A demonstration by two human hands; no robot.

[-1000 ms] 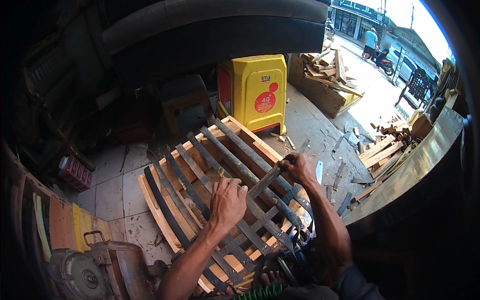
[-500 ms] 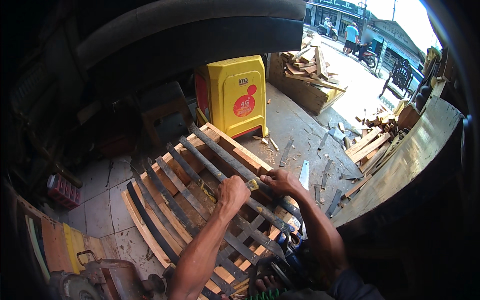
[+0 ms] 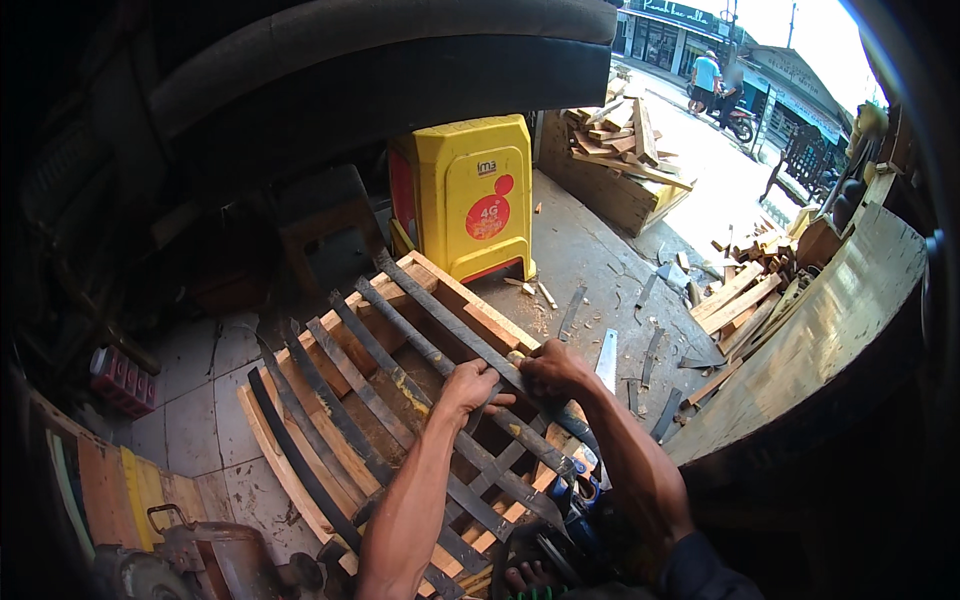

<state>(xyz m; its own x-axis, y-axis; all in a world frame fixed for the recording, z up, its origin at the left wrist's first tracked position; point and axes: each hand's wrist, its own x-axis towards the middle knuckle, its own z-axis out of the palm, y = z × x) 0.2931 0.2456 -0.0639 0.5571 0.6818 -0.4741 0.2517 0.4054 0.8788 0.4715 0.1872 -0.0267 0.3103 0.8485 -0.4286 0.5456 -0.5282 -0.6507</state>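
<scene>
Dark straps span a wooden frame beside scrap-littered concrete floor. Near its right edge, the right hand is curled closed on a strap's end; the left hand is half-curled at a strap — grip unclear. Beyond the far corner, a yellow stool bears lettering and red discs; a dark shop sign carries pale script.

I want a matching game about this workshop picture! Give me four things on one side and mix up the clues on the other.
Things:
1. Dark strips
2. Plastic stool
3. Saw
4. Wooden box

Clues:
A. Lying flat on the floor
B. Heaped with wood pieces
C. Running across the wooden frame
D. Bright yellow

Right pairs: 1-C, 2-D, 3-A, 4-B
</scene>
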